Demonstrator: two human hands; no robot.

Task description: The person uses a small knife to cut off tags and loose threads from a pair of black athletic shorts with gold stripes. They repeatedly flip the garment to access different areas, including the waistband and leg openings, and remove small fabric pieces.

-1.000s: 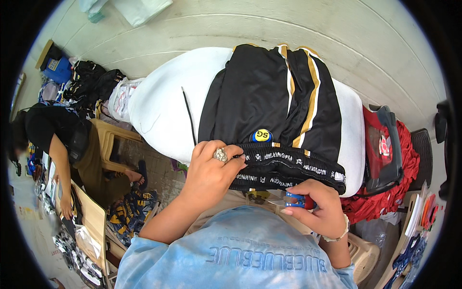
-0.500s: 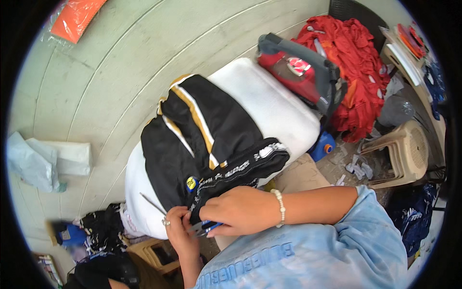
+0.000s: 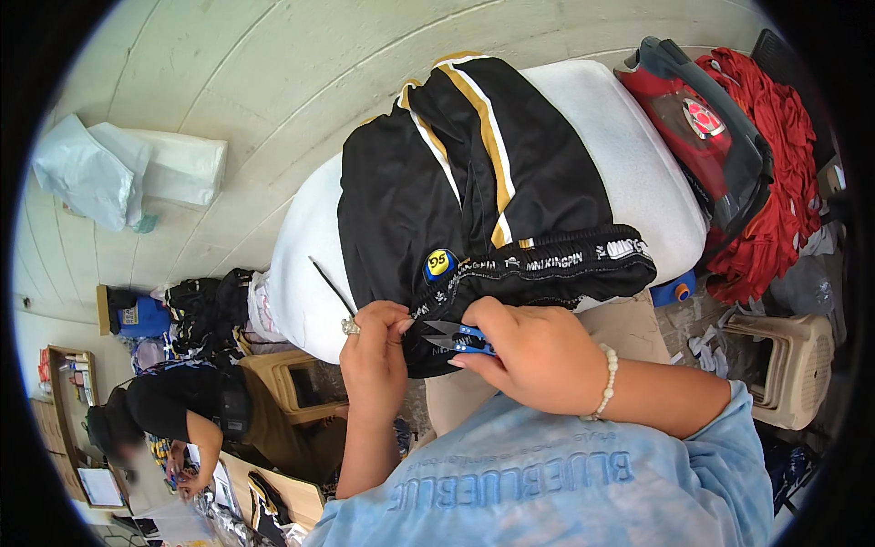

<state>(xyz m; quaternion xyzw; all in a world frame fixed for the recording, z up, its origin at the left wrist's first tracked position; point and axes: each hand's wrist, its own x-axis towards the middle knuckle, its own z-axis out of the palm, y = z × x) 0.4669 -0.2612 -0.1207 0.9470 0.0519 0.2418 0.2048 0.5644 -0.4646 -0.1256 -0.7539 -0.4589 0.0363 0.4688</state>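
Black shorts [image 3: 538, 164] with gold and white stripes lie over a white padded board [image 3: 620, 118]. Their elastic waistband [image 3: 547, 260] carries white lettering and faces me, with a round yellow-and-blue patch [image 3: 439, 264] close by. My left hand [image 3: 375, 356], a ring on one finger, pinches the waistband's near left edge. From behind those fingers sticks out a thin dark cord or rod [image 3: 333, 284]; which one, I cannot tell. In my right hand [image 3: 533, 356] are small blue-handled thread snips [image 3: 460, 335], their blades apart and pointing at the pinched spot.
Beyond the board's right end are a red-and-grey steam iron [image 3: 693, 128] and a heap of red cloth [image 3: 761, 164]. Stacked beige plastic stools [image 3: 788, 369] stand at right. Lower left, a co-worker in black [image 3: 173, 401] bends over a table. White plastic bags [image 3: 109, 173] hang on the wall.
The view has shifted, so the shorts and board appear farther right and higher. The co-worker at lower left now shows more fully. The snips' blades, mostly hidden before, are plainly visible beside my left fingers.
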